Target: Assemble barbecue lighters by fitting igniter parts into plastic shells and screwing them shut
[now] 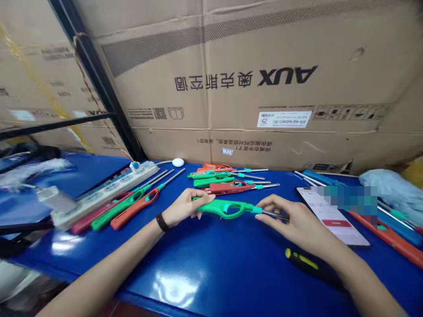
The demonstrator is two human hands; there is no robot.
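Observation:
Between my hands lies a green long-nosed lighter (pixel 228 208), held level just above the blue table (pixel 211 259). My left hand (pixel 185 205) is closed round the back end of its handle; a black band sits on that wrist. My right hand (pixel 291 220) pinches the teal collar and thin metal nozzle at the front end, fingers pressed together. A black and yellow screwdriver (pixel 302 260) lies on the table under my right forearm.
Several lighters (pixel 231 179) lie piled behind my hands, three more (pixel 128 204) to the left beside a white power strip (pixel 109 191). A phone (pixel 332 215) and more lighters (pixel 393 237) lie on the right. Big cardboard boxes (pixel 264 88) wall off the back.

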